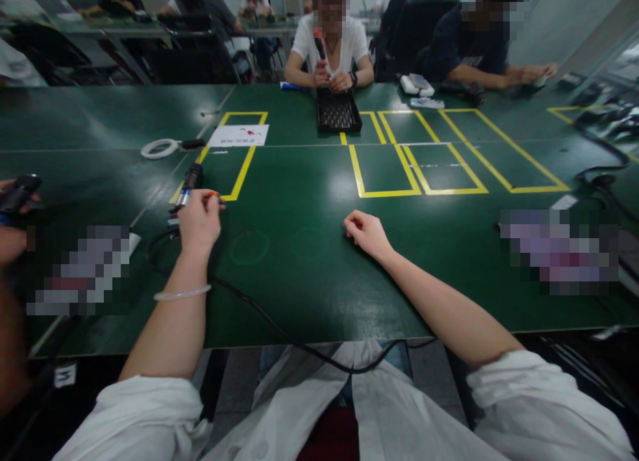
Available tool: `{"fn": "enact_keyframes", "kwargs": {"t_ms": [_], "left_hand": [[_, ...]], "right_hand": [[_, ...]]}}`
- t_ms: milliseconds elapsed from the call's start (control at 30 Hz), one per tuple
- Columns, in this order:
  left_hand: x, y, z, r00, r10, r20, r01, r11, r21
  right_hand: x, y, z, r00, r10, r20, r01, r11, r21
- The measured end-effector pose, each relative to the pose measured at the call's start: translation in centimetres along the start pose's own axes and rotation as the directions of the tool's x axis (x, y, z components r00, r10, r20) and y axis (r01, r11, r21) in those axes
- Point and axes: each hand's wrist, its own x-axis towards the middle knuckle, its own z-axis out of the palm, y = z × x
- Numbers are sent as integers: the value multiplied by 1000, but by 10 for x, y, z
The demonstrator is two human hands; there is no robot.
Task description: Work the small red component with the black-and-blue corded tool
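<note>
Left hand (pixel 200 221) rests on the green table (pixel 299 275), fingertips touching an electric screwdriver (pixel 188 185) lying by the yellow tape outline (pixel 239 175); its black cable (pixel 259 311) runs off the near edge. Right hand (pixel 367 233) lies loosely curled, holding nothing. Across the table, a person in white (pixel 332 45) holds a tool over a black tray (pixel 338 112).

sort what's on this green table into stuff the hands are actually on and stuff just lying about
In hand:
- left hand on the electric screwdriver
- its black cable
- right hand, loosely curled on the table

Lying about:
- white coil
- white paper sheet
- black tray
</note>
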Motion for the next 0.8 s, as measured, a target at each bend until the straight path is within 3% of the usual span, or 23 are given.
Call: {"fn": "enact_keyframes", "kwargs": {"t_ms": [67, 167, 233, 333, 400, 467, 533, 667, 800], "left_hand": [[-9, 26, 20, 996, 61, 61, -42, 960, -277], [-28, 71, 46, 943, 139, 302, 45, 848, -528], [-40, 97, 59, 869, 204, 452, 127, 790, -600], [-51, 123, 74, 713, 298, 634, 236, 750, -618], [-56, 132, 84, 622, 352, 700, 281, 733, -619], [-58, 134, 94, 566, 391, 726, 307, 717, -626], [-59, 133, 101, 557, 401, 727, 328, 698, -636], [-60, 126, 106, 609, 344, 715, 383, 662, -644], [-64, 121, 106, 626, 365, 689, 371, 637, -675]], "right_hand": [[-1, 0, 0, 1000, -6, 10, 6, 999, 47], [-1, 2, 1, 998, -34, 51, 26, 988, 154], [-1, 2, 1, 993, -74, 91, 49, 967, 251], [-2, 2, 0, 977, -133, 164, 62, 922, 381], [-2, 1, 0, 963, -158, 218, 52, 904, 425], [-3, 1, -1, 951, -172, 256, 46, 900, 433], [-3, 1, -1, 946, -181, 269, 50, 901, 431], [-4, 2, 1, 956, -181, 229, 79, 915, 396], [-4, 2, 2, 969, -186, 162, 124, 935, 333]]}}
